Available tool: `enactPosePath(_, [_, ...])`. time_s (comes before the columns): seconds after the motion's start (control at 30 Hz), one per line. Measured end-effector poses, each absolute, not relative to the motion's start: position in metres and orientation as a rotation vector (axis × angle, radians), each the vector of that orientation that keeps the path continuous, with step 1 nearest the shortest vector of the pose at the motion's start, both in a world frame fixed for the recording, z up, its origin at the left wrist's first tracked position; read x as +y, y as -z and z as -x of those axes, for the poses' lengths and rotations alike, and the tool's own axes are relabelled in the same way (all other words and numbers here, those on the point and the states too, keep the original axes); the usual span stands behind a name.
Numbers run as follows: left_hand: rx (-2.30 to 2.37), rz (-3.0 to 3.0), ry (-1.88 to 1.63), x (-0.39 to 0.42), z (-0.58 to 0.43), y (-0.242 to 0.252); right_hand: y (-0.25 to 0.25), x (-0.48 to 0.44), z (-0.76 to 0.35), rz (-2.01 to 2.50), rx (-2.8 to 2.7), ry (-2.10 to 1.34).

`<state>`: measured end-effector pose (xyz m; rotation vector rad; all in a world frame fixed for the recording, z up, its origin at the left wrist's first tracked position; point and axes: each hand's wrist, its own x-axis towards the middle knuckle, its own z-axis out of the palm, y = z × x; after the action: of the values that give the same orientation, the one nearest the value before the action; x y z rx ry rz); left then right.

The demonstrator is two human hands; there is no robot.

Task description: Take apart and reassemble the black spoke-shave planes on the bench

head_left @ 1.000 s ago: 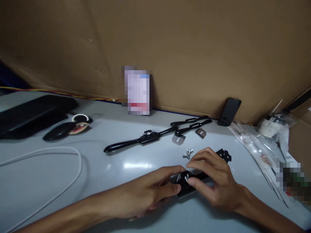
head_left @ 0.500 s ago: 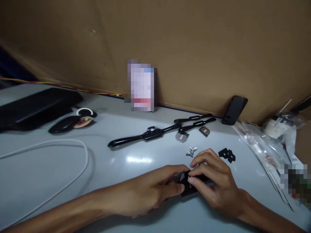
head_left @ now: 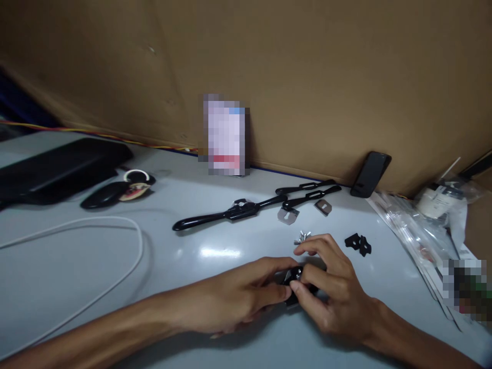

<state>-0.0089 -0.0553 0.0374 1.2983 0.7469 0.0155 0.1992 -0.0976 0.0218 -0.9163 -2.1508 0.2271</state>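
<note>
My left hand (head_left: pixel 246 294) is closed round a black spokeshave (head_left: pixel 292 298) low over the table, thumb on its near face; most of the tool is hidden by my hands. Thumb and index finger of my right hand (head_left: pixel 334 292) pinch at a small silver screw (head_left: pixel 299 273) on its middle. Just beyond my right fingertips lie several loose silver thumbscrews (head_left: pixel 301 238). Two black cap plates (head_left: pixel 358 244) rest to the right. Further back are a metal blade (head_left: pixel 288 216), a second blade (head_left: pixel 323 207) and a long-handled black spokeshave (head_left: pixel 242 210).
Two more black spokeshave bodies (head_left: pixel 317 195) lie behind the blades. A phone (head_left: pixel 371 174) leans on the cardboard wall (head_left: pixel 292 77). Plastic bags (head_left: pixel 415 241) and a cup (head_left: pixel 438 200) stand right. At left are a white cable (head_left: pixel 140 241), a black mouse-shaped object (head_left: pixel 104 196) and a large black case (head_left: pixel 61 166).
My right hand has shifted slightly left and its fingertips have turned at the screw. My left hand keeps its hold on the spokeshave.
</note>
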Motion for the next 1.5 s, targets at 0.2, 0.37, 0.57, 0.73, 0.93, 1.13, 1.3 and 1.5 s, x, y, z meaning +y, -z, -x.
enactPosePath(0.2, [0.742, -1.309, -0.005, -0.054, 0.009, -0.039, -0.025, -0.097, -0.2, 0.948, -2.106, -0.391])
enactPosePath(0.37, [0.766, -1.306, 0.023, -0.054, 0.009, -0.041, -0.024, -0.096, -0.205, 0.974, -2.073, -0.464])
enactPosePath(0.57, [0.788, -1.295, 0.064, -0.054, 0.006, -0.043, -0.025, -0.095, -0.208, 0.912, -2.093, -0.362])
enactPosePath(0.73, [0.811, -1.285, 0.06, -0.056, 0.006, -0.045, -0.028, -0.094, -0.208, 0.876, -2.183, -0.256])
enactPosePath(0.93, [0.797, -1.277, 0.029, -0.057, 0.007, -0.041, -0.03, -0.097, -0.207, 0.855, -2.323, -0.082])
enactPosePath(1.13, [0.719, -1.297, -0.047, -0.057, 0.009, -0.034, -0.031, -0.104, -0.199, 0.947, -2.244, -0.211])
enactPosePath(1.3, [0.685, -1.304, -0.086, -0.058, 0.01, -0.031, -0.031, -0.103, -0.192, 1.052, -2.044, -0.448])
enactPosePath(1.5, [0.659, -1.361, -0.112, -0.057, 0.009, -0.032, -0.033, -0.1, -0.187, 1.302, -1.859, -0.688])
